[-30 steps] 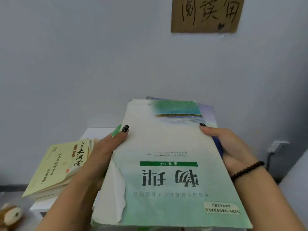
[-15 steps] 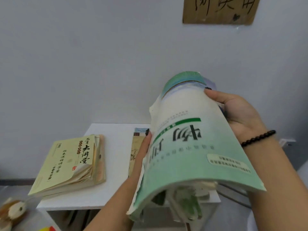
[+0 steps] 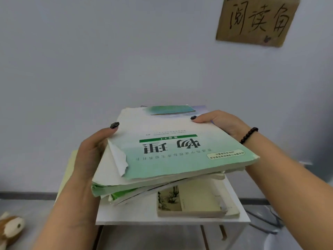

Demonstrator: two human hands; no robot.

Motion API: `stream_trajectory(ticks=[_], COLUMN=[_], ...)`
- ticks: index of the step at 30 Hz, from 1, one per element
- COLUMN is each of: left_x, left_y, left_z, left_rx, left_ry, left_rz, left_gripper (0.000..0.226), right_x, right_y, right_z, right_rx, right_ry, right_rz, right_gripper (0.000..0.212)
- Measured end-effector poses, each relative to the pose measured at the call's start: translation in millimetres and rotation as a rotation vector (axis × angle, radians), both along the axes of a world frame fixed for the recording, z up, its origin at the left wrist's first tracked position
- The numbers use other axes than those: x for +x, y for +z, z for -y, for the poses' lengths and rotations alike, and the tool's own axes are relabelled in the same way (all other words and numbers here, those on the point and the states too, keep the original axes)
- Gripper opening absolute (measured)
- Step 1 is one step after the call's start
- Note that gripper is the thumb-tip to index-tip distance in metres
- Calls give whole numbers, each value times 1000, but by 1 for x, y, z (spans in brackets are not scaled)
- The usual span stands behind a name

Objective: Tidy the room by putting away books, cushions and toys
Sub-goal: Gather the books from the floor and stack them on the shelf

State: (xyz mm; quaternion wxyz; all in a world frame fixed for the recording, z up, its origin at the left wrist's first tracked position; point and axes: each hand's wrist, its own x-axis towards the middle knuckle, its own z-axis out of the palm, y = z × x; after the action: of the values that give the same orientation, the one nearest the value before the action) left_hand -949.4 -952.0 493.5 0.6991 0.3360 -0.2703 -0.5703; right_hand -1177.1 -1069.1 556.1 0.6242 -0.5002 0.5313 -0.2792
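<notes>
I hold a stack of worn books flat above a white shelf unit. The top book has a green and white cover with a torn corner. My left hand grips the stack's left edge, thumb on top. My right hand grips its far right edge, thumb on the cover. A cream book with an ink picture lies on the shelf top under the stack. A yellow book shows behind my left hand, mostly hidden.
A plush toy lies on the floor at the lower left. A brown cardboard sign hangs on the grey wall at the upper right. Dark cables run along the floor right of the shelf unit.
The stack was tipped up and bent half a second ago with my left hand under it; it is level again, lower over the shelf top, and my left hand grips its left edge.
</notes>
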Motion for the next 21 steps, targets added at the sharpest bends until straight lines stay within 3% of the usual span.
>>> stream_trajectory(ticks=[2,5,10,14,17,21], left_x=[19,52,110,146,154,161], left_y=[-7,-14,-22,-43,-54,-66], left_z=[-8,-25,-23,-10,-3,5], left_rx=[-30,50,320,449,517,542], left_ry=[45,-28,122,294,294,338], left_rz=[-58,-65,90,348,387,409], left_gripper=[45,15,24,24,22,20], right_x=[23,69,135,168,174,167], right_y=[-6,-17,-43,-76,-100,-126], right_z=[4,14,28,39,47,52], right_rx=[-20,-60,-153,-193,-187,-167], right_ry=[27,61,42,45,65,52], right_rz=[-25,-100,-138,-191,-314,-412], right_gripper=[19,23,30,39,46,34])
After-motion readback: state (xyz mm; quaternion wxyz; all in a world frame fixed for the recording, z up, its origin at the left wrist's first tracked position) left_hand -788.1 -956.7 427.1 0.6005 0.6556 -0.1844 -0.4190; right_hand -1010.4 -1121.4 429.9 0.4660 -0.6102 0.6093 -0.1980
